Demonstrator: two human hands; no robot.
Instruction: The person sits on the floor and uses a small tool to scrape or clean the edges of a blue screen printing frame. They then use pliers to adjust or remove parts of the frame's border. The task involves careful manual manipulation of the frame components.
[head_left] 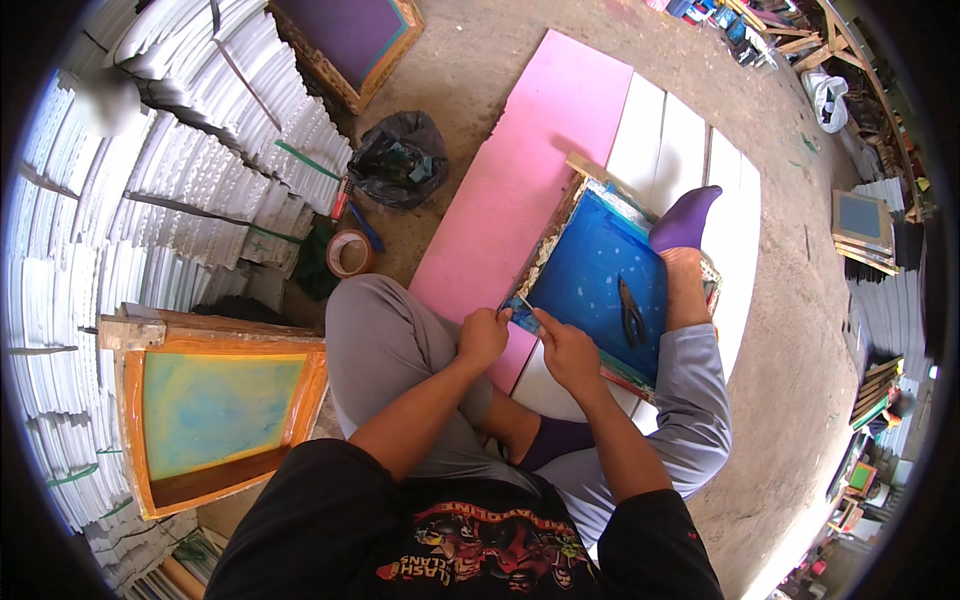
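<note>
We wear a black T-shirt (425, 482) with wide, short sleeves (310, 510), the right one bearing a small reddish mark (691, 536). Across its front spreads a print (500, 550) of figures and lettering, mostly red and orange, its finer detail perhaps lost to the steep angle. Our loose trousers (380, 335) are plain grey, ending above the ankles, and our low socks (688, 220) are purple. Our left hand (483, 338) and right hand (569, 358) are bare.

Pliers (627, 304) atop screen (590, 255), screen on brds (535, 150), tape roll (332, 254) to L, bag (375, 185) bhnd roll
</note>
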